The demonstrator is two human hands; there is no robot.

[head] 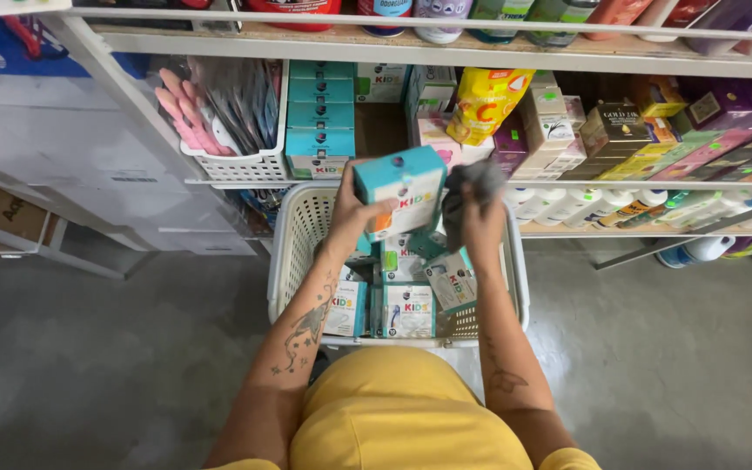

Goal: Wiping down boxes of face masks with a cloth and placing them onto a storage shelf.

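Left hand (352, 211): gripping a teal box (400, 190), lifting it above the white basket (296, 235).
Right hand (480, 222): fingers bunching a grey cloth (470, 187) against the box.

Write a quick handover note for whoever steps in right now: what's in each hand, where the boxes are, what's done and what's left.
Left hand: holds a teal and white box up over the white basket.
Right hand: grips a grey cloth against the box's right side.
Basket: on the floor below the shelf, holding more boxes of the same kind.
Shelf: a stack of teal boxes beside a small white bin.
Done: one stack shelved. Left: the basket's boxes and the one in hand.
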